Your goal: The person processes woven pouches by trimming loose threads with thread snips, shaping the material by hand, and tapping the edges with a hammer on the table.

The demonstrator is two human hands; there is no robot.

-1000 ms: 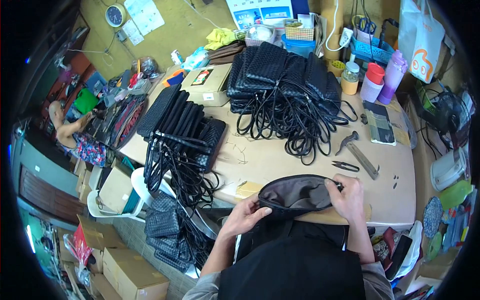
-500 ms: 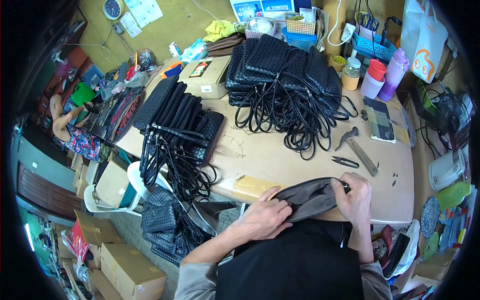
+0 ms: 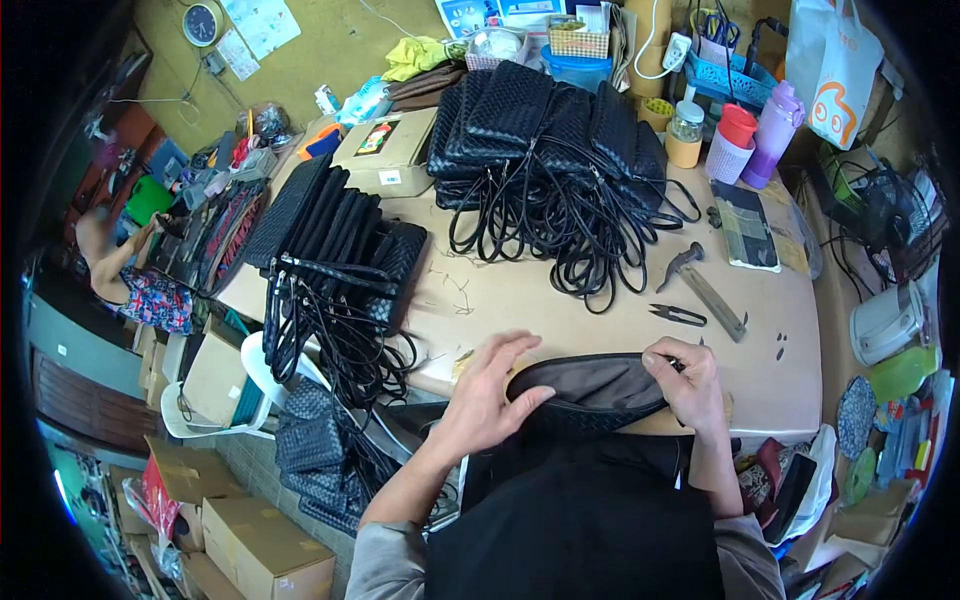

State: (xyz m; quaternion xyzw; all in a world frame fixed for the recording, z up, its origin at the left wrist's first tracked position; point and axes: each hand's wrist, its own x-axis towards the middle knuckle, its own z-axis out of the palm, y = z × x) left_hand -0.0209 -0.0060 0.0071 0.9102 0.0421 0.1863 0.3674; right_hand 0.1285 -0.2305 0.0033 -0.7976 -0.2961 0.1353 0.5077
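Note:
A black woven pouch (image 3: 590, 384) lies at the table's near edge with its mouth spread, so the grey-brown lining shows. My right hand (image 3: 690, 382) pinches the pouch's right end, thumb on the rim; a small dark part shows between the fingers. At the other end, my left hand (image 3: 492, 398) has its fingers spread, thumb by the rim, and grips nothing. Beyond the right hand lie small black thread snips (image 3: 678, 315) and a wooden-handled hammer (image 3: 708, 290).
Black woven pouches with cord straps are heaped in a back pile (image 3: 510, 115) and a left pile (image 3: 300, 225). A bottle (image 3: 774, 135) and a dark notebook (image 3: 744, 225) are at the right. Another person (image 3: 130, 265) works at the far left. Cardboard boxes (image 3: 265, 545) sit on the floor.
My left hand has let go of the pouch's left side and moved left, fingers spreading. The pouch's mouth has widened. My right hand still grips its end; the view has shifted slightly.

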